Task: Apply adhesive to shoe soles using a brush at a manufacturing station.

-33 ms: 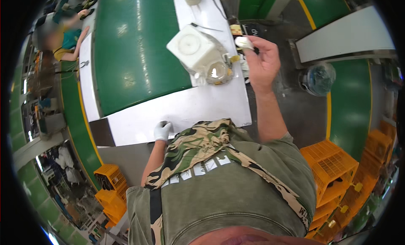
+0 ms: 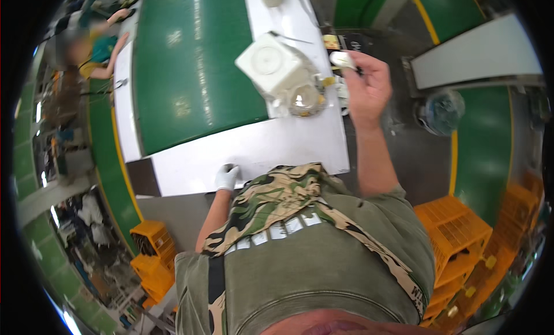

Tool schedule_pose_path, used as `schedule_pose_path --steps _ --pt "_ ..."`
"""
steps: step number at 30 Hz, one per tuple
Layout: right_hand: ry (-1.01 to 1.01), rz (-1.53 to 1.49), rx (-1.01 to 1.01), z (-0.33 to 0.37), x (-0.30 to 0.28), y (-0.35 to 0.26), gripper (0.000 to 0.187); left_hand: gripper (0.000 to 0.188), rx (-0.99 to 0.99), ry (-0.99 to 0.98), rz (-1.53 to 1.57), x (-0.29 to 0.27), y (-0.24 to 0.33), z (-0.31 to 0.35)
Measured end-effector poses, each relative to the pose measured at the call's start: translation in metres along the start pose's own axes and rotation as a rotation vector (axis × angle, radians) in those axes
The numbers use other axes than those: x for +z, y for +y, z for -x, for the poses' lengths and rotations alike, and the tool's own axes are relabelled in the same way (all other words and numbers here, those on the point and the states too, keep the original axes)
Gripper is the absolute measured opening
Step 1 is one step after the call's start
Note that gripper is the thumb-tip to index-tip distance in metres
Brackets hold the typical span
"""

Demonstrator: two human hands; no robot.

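Observation:
My right hand (image 2: 369, 87), bare, is raised beyond the right edge of the white table (image 2: 254, 150). It pinches a small white rounded piece (image 2: 341, 60) between thumb and fingers; a dark bit shows beside the fingers. What the piece is, I cannot make out. My left hand (image 2: 227, 178), in a white glove, rests closed at the table's near edge, close to the camouflage apron (image 2: 277, 191). Whatever it may hold is hidden. Left of my right hand stand a white square container (image 2: 267, 61) and a clear round cup (image 2: 304, 97) with a yellowish rim.
A green belt (image 2: 196, 64) runs away from me beside the tabletop. Across it at the far left, another person's arm (image 2: 115, 52) reaches in. Orange crates (image 2: 453, 225) are stacked to my right, more crates (image 2: 151, 240) to my left. A plastic-covered bin (image 2: 441, 111) stands on the floor.
The whole view has shifted slightly, so everything sits a little farther right in the picture. Both hands keep the same pose and place relative to the table.

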State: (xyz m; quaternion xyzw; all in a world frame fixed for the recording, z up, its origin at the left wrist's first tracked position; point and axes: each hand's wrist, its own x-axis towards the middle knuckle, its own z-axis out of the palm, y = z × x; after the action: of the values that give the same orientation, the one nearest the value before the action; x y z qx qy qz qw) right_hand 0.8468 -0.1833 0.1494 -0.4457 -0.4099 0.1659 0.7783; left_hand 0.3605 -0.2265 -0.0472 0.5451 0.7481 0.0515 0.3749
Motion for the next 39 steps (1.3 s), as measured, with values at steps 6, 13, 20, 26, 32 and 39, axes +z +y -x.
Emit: schedule_pose_path --steps 6,13,20,26,32,39 --pt "0.157 -0.241 0.242 -0.001 -0.013 0.017 0.023 0.037 0.046 0.006 -0.057 0.004 -0.006 -0.005" --pt "0.386 -0.577 0.708 -0.004 -0.04 0.055 0.016 0.033 -0.007 -0.054 0.018 -0.005 0.017 0.002" --pt "0.499 -0.388 0.969 0.01 -0.094 0.136 0.016 0.034 -0.005 -0.049 0.004 0.0 0.012 0.007" --pt "0.611 -0.427 1.086 0.025 -0.127 0.179 0.018 0.037 -0.01 -0.093 -0.074 0.001 0.025 0.009" --pt "0.629 -0.496 1.122 0.023 -0.13 0.195 0.021 0.037 -0.052 -0.133 -0.151 -0.002 0.032 0.005" --pt "0.619 -0.571 1.144 0.017 -0.134 0.204 0.017 0.039 -0.098 -0.153 -0.249 -0.002 0.038 0.002"
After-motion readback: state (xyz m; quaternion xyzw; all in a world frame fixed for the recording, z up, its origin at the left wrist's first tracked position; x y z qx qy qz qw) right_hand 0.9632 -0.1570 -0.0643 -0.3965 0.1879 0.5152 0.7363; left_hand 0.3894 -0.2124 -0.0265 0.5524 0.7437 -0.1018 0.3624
